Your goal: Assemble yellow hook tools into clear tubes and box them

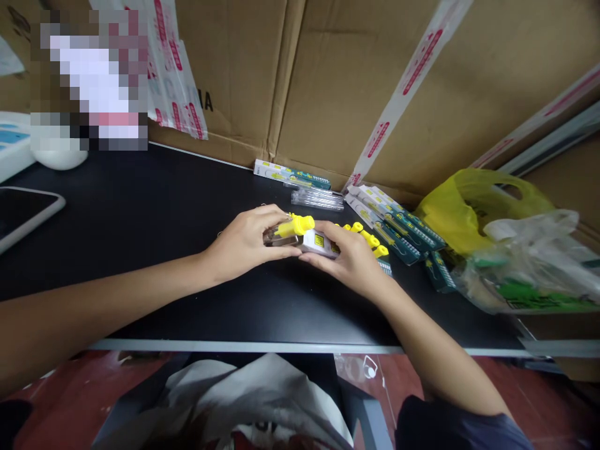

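My left hand [246, 240] is closed around a clear plastic case [274, 237], its fingers on top and its thumb along the near side. A yellow-handled item [296, 226] shows at the case's right end; its exact kind is not clear. My right hand [354, 259] is closed on a slim white box [319, 242] printed with a yellow square. The box's left end meets the case between my hands, but whether one is inside the other I cannot tell. Several yellow-handled items [370, 239] lie just beyond my right hand, partly hidden by it.
A white-and-teal box [290, 175] and clear plastic cases [317, 199] lie by the cardboard wall [337, 81]. More boxes [398, 219] are piled at the right, beside a yellow plastic bag [482, 200] and a clear bag [539, 269]. A phone [23, 209] lies far left.
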The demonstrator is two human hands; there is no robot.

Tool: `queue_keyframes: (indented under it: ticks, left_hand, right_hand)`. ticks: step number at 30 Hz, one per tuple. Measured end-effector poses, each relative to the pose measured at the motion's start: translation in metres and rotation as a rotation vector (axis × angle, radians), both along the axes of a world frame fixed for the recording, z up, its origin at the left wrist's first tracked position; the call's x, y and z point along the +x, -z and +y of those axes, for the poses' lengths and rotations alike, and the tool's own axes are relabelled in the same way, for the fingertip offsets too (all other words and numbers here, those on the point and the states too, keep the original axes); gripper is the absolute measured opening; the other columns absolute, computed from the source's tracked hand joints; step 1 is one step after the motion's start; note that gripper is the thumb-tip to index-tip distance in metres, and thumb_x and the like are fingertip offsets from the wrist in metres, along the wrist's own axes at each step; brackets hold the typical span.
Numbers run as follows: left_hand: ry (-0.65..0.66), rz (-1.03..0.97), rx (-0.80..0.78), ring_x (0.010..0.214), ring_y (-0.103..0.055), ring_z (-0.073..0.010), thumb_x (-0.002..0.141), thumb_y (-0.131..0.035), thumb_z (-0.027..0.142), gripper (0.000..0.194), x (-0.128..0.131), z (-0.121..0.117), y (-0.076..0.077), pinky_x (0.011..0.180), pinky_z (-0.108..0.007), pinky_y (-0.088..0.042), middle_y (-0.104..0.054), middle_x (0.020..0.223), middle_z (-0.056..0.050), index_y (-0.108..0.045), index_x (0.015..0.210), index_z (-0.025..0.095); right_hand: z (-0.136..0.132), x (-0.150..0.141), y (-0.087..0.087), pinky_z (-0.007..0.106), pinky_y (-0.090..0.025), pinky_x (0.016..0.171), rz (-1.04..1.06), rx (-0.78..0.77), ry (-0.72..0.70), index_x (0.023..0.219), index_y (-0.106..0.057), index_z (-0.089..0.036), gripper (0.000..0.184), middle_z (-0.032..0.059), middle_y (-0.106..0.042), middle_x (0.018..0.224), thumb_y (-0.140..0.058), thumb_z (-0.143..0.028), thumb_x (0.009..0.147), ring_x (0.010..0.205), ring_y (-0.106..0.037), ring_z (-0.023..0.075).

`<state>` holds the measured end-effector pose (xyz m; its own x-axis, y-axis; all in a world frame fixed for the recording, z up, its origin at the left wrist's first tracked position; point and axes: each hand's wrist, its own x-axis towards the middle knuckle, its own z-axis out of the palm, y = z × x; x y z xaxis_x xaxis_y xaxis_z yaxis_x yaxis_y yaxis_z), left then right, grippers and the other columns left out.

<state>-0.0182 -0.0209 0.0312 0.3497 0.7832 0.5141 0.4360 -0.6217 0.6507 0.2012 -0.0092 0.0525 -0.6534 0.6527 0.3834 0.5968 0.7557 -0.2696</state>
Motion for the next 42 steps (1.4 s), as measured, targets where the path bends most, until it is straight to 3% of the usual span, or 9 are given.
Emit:
queue_keyframes:
  ticks: [8,13,19,25,31,36,42]
  left_hand:
    - [-0.049,0.093,-0.044,0.086,-0.060,-0.0171,0.081,-0.069,0.038,0.032,-0.004,0.004,0.000,0.074,-0.027,-0.044,-0.063,0.099,-0.004,-0.066,0.101,0.014]
    - [-0.091,0.260,-0.036,0.094,-0.063,-0.0216,0.085,-0.063,0.038,0.036,-0.003,0.006,0.002,0.077,-0.031,-0.046,-0.065,0.104,-0.005,-0.065,0.114,0.017]
    - [-0.198,0.491,-0.014,0.111,-0.063,-0.0259,0.089,-0.056,0.036,0.055,-0.004,0.000,0.003,0.085,-0.034,-0.049,-0.063,0.131,-0.006,-0.045,0.142,0.027]
    - [-0.265,0.786,0.000,0.095,-0.070,-0.0267,0.090,-0.051,0.028,0.063,-0.001,-0.008,-0.004,0.072,-0.032,-0.051,-0.071,0.113,-0.010,-0.033,0.150,0.021]
    - [-0.247,0.931,-0.022,0.086,-0.071,-0.0265,0.090,-0.048,0.023,0.068,0.004,-0.012,-0.005,0.068,-0.031,-0.049,-0.073,0.097,-0.012,-0.024,0.152,0.013]
    - [-0.213,0.911,-0.109,0.079,-0.071,-0.0267,0.089,-0.046,0.023,0.075,0.007,-0.013,-0.004,0.061,-0.030,-0.045,-0.074,0.089,-0.011,-0.012,0.155,0.012]
    - [-0.068,0.651,-0.241,0.071,-0.069,-0.0232,0.078,-0.053,0.016,0.092,0.008,-0.017,-0.008,0.057,-0.026,-0.041,-0.073,0.084,-0.007,-0.005,0.155,0.016]
  right_hand:
    - [0.003,0.005,-0.008,0.026,-0.048,0.067,-0.054,0.165,0.045,0.111,-0.062,-0.018,0.031,0.0067,-0.074,0.099,-0.064,-0.036,0.085,0.080,-0.069,0.0196]
    - [0.004,0.010,-0.011,0.024,-0.048,0.065,-0.062,0.251,0.032,0.111,-0.061,-0.020,0.029,0.0047,-0.072,0.095,-0.063,-0.033,0.085,0.081,-0.069,0.0173]
    - [0.004,0.011,-0.010,0.026,-0.046,0.064,-0.159,0.393,0.005,0.112,-0.060,-0.018,0.029,0.0055,-0.071,0.097,-0.061,-0.030,0.086,0.081,-0.065,0.0177]
    - [0.001,0.005,-0.007,0.032,-0.038,0.062,-0.387,0.656,-0.034,0.112,-0.061,-0.014,0.030,0.0086,-0.070,0.096,-0.055,-0.036,0.092,0.073,-0.058,0.0194]
    - [-0.006,-0.006,-0.002,0.033,-0.032,0.062,-0.442,0.775,-0.072,0.109,-0.062,-0.017,0.023,0.0064,-0.069,0.088,-0.052,-0.033,0.095,0.071,-0.052,0.0180]
    - [-0.012,-0.015,0.002,0.032,-0.032,0.065,-0.447,0.823,-0.122,0.109,-0.061,-0.017,0.018,0.0043,-0.068,0.084,-0.053,-0.022,0.094,0.071,-0.050,0.0165]
    - [-0.019,-0.023,0.006,0.033,-0.034,0.065,-0.462,0.766,-0.173,0.113,-0.061,-0.016,0.022,0.0062,-0.067,0.088,-0.049,-0.017,0.095,0.073,-0.051,0.0167]
